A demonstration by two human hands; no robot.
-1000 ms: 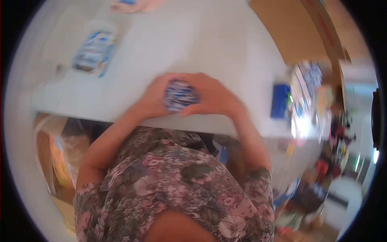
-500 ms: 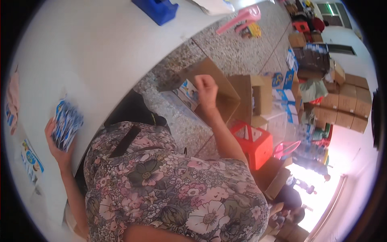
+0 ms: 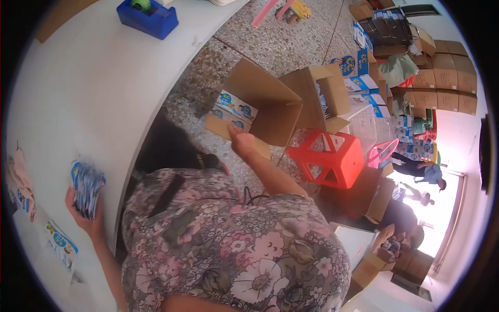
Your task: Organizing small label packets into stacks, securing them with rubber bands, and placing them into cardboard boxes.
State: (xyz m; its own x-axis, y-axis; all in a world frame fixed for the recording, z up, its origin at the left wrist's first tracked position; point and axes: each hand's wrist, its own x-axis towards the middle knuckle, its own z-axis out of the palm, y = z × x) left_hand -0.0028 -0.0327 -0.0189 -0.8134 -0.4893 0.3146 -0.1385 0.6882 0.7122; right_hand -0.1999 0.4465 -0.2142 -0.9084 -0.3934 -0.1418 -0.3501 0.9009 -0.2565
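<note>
My left hand (image 3: 86,221) is closed around a bundle of blue-and-white printed packets (image 3: 89,190), held upright at the table's edge. My right hand (image 3: 241,143) is at the near edge of an open cardboard box (image 3: 275,122). Its fingers are bunched together, and whatever they may hold is hidden. Inside that cardboard box lie several small blue-and-white printed cartons (image 3: 236,106), just beyond my fingertips. On the white table (image 3: 104,93), left of the bundle, rests a flat blue-and-white packet (image 3: 61,242).
A blue tape dispenser (image 3: 150,22) stands at the table's far end, and a pink cloth (image 3: 21,182) at its left. Right of the open box are another cardboard box (image 3: 332,93) and a red plastic stool (image 3: 345,161). Stacked cartons (image 3: 442,78) and other people are farther right.
My right hand has come down and left, from above the open box to its near edge. The left hand still holds the bundle. The whole view has shifted somewhat.
</note>
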